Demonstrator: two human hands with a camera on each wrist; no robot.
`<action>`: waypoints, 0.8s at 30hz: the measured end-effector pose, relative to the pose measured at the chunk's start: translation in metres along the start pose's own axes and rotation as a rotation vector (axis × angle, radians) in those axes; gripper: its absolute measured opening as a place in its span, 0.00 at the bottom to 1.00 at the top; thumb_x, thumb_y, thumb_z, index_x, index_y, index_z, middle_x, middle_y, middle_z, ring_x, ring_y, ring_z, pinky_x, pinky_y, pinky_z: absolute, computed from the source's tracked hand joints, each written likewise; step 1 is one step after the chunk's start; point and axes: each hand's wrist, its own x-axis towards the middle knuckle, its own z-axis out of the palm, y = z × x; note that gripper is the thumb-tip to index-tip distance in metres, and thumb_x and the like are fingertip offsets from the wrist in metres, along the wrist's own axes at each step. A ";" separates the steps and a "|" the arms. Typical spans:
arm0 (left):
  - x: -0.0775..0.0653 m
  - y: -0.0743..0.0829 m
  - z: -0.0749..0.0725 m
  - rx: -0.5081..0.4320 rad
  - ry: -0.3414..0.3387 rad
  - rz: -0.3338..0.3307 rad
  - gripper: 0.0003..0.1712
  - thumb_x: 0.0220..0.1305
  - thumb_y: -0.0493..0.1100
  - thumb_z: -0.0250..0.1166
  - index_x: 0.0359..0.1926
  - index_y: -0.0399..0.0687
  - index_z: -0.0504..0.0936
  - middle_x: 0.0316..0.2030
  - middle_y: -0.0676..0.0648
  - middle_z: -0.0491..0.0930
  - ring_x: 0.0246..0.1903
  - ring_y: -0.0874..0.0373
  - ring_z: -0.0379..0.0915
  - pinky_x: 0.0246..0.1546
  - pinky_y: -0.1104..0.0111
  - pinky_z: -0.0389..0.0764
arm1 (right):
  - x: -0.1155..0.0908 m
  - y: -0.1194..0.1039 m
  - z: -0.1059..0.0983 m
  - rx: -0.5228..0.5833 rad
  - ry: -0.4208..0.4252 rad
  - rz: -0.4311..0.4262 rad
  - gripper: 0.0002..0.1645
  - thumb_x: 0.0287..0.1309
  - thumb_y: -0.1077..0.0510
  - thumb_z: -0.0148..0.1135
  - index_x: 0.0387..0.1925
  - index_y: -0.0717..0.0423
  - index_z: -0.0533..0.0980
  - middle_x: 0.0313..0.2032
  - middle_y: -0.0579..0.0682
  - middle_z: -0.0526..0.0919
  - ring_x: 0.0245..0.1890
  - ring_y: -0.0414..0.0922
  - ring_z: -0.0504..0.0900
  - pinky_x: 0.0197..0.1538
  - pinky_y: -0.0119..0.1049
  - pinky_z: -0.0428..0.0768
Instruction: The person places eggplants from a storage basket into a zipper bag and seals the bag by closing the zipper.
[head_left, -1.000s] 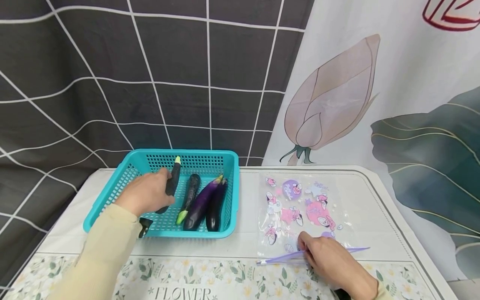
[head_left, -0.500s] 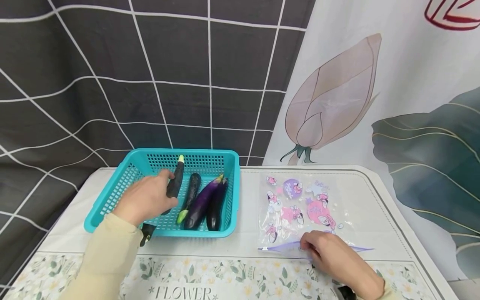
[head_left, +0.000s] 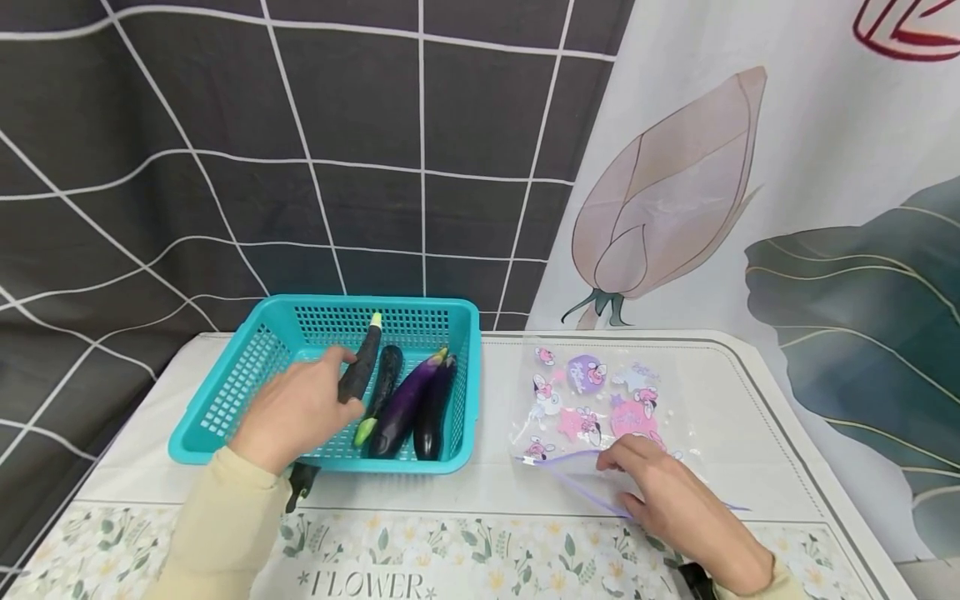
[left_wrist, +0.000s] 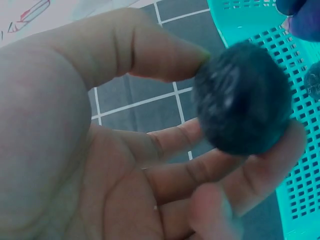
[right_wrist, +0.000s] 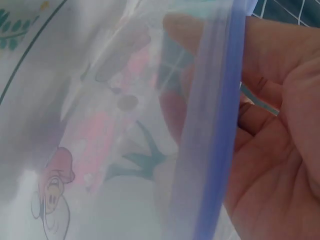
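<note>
My left hand grips a dark cucumber with a pale green tip, above the teal basket. In the left wrist view its rounded, bumpy end sits between the thumb and fingers. Another dark cucumber lies in the basket beside a purple eggplant and a darker eggplant. My right hand is at the mouth of a clear printed zip bag, its thumb and fingers spread apart. Through the film, the right wrist view shows fingertips behind the purple zip strip.
The white table has a floral band with lettering along its front. Behind it hang a dark grid-patterned cloth and a white curtain with a large printed bud.
My left hand has moved slightly right with the cucumber. The right hand has pushed the bag's zip edge up and away, and the bag's mouth now gapes wider.
</note>
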 end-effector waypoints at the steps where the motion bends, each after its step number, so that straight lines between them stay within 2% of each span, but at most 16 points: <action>1: 0.000 0.001 0.001 -0.008 0.005 -0.001 0.35 0.59 0.42 0.64 0.67 0.36 0.67 0.17 0.48 0.74 0.12 0.55 0.66 0.15 0.64 0.66 | 0.001 0.000 0.000 -0.011 0.004 0.001 0.33 0.28 0.73 0.81 0.40 0.50 0.78 0.41 0.37 0.77 0.43 0.38 0.78 0.44 0.38 0.82; 4: -0.001 0.002 0.003 -0.026 0.012 -0.019 0.36 0.60 0.43 0.65 0.67 0.35 0.67 0.21 0.46 0.77 0.15 0.54 0.68 0.16 0.63 0.67 | 0.004 -0.001 0.000 -0.022 0.010 0.005 0.36 0.25 0.72 0.83 0.42 0.51 0.78 0.43 0.38 0.77 0.46 0.40 0.77 0.46 0.39 0.81; 11: -0.003 0.003 0.010 -0.054 0.054 -0.061 0.38 0.58 0.44 0.66 0.65 0.28 0.69 0.30 0.42 0.82 0.24 0.51 0.73 0.20 0.61 0.69 | 0.008 0.000 -0.001 -0.025 0.027 0.024 0.37 0.24 0.69 0.85 0.42 0.50 0.78 0.44 0.38 0.77 0.46 0.41 0.76 0.46 0.39 0.80; 18: -0.007 0.003 0.015 -0.106 0.114 -0.062 0.34 0.56 0.42 0.64 0.62 0.28 0.73 0.36 0.41 0.85 0.26 0.52 0.74 0.22 0.62 0.71 | 0.010 0.000 -0.002 -0.041 0.017 0.059 0.38 0.24 0.68 0.85 0.44 0.52 0.78 0.44 0.40 0.78 0.46 0.41 0.75 0.46 0.40 0.80; 24: -0.010 0.006 0.019 -0.130 0.139 -0.079 0.33 0.56 0.43 0.63 0.62 0.31 0.74 0.39 0.38 0.84 0.28 0.51 0.75 0.23 0.63 0.71 | 0.013 0.001 -0.005 -0.063 0.027 0.079 0.39 0.24 0.68 0.85 0.45 0.54 0.78 0.45 0.43 0.78 0.46 0.44 0.77 0.46 0.43 0.81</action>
